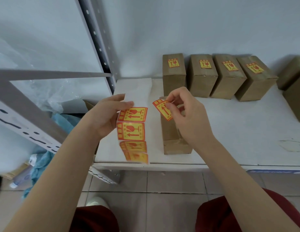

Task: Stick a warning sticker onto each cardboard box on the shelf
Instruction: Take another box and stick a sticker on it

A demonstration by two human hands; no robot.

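My left hand [105, 114] holds a strip of red-and-yellow warning stickers [132, 131] by its upper end; the strip hangs down over the shelf's front edge. My right hand [184, 113] pinches one peeled sticker [161, 109] between thumb and fingers, above a cardboard box [172, 136] lying near the shelf front. Along the back wall stand several upright cardboard boxes [202, 76], each with a warning sticker [174, 63] on top.
The white shelf board [238, 128] carries more brown boxes at the far right [295, 91]. A grey perforated upright [99, 41] and a cross brace [28, 104] stand on the left. Plastic wrap, blue cloth and a bottle lie on the tiled floor below.
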